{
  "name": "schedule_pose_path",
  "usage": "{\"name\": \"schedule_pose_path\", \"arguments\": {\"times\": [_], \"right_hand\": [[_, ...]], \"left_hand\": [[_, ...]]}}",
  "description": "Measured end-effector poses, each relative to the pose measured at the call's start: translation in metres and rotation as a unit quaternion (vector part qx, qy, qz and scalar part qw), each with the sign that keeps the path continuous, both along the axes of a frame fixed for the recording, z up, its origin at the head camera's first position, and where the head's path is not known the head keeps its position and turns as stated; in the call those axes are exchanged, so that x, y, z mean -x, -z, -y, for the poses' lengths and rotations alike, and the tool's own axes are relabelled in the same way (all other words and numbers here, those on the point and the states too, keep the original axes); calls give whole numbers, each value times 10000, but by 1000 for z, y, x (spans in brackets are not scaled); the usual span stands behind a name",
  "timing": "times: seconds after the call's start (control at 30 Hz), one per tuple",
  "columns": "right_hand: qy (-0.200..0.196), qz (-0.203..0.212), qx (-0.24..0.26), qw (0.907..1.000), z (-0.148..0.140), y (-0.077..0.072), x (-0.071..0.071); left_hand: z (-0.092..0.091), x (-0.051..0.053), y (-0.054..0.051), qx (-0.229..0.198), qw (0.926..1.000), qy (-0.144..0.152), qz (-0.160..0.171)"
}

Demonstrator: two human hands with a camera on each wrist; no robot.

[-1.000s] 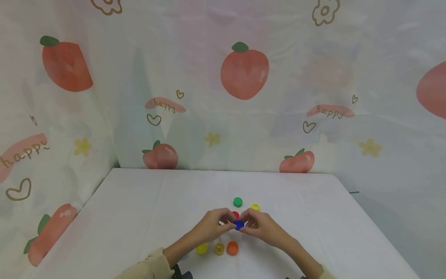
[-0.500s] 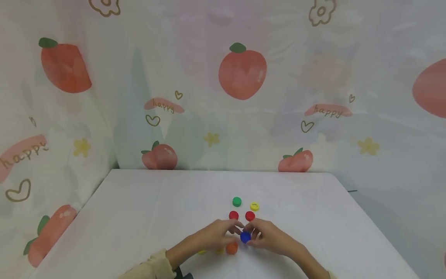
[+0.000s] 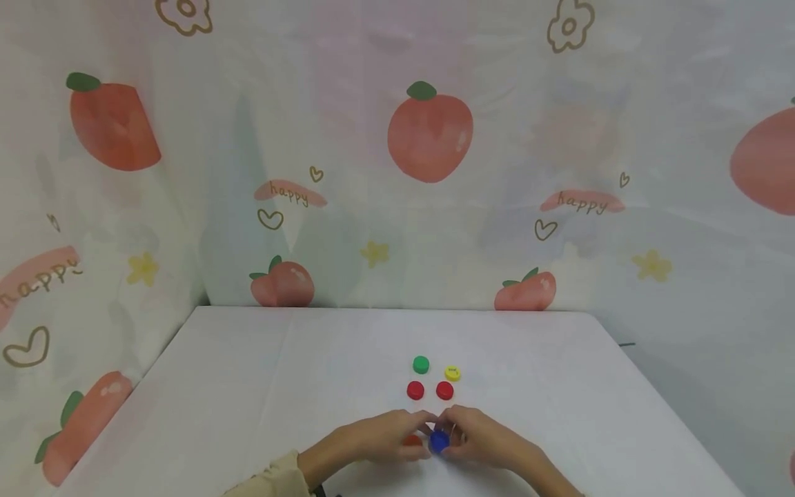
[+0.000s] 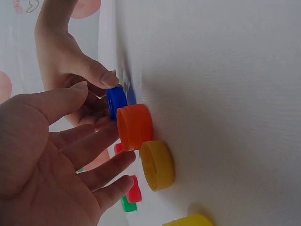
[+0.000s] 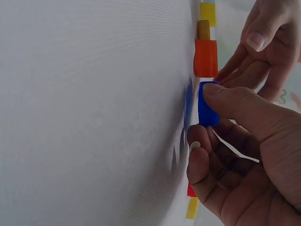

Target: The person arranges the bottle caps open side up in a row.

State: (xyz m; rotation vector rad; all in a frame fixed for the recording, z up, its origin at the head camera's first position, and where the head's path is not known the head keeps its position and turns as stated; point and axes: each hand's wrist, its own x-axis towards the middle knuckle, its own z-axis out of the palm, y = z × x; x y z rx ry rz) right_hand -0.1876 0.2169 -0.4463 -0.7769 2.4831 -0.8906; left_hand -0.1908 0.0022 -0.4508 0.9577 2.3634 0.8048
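Observation:
A blue bottle cap (image 3: 439, 442) is pinched between the thumb and fingers of my right hand (image 3: 483, 436), low over the white table; in the right wrist view the blue cap (image 5: 208, 104) stands on edge beside an orange cap (image 5: 206, 58). My left hand (image 3: 386, 436) holds nothing. Its fingers are spread loosely next to the orange cap (image 4: 136, 126), which it partly hides in the head view. Whether its fingertips touch that cap I cannot tell. Past the orange one, a golden-yellow cap (image 4: 158, 165) and a bright yellow cap (image 4: 190, 220) sit in a row.
Behind the hands lie two red caps, one on the left (image 3: 415, 391) and one on the right (image 3: 444, 391). Farther back are a green cap (image 3: 421, 364) and a yellow cap (image 3: 453, 373). The white table (image 3: 310, 366) meets a fruit-printed curtain (image 3: 373, 138).
Both hands held the blue cap a second ago. The left hand has let go, and the right has brought the cap nearer to me, beside the orange cap. The red caps have come into view.

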Motion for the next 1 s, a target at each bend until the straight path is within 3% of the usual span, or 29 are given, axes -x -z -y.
{"name": "schedule_pose_path", "arguments": {"times": [0.23,0.6,0.87,1.0], "right_hand": [[-41,-24,59,10000,3,5,-1],[-21,-85,-96,9999,4,6,-3],[129,151,-175,9996,6,0,-5],[284,204,-279,9990,4,-3,-3]], "left_hand": [[1,-3,0,103,9997,-84,212],[1,-4,-3,255,9995,-40,155],[0,0,-6,313,9972,-682,-43],[3,2,-9,74,9945,-1019,-243]]}}
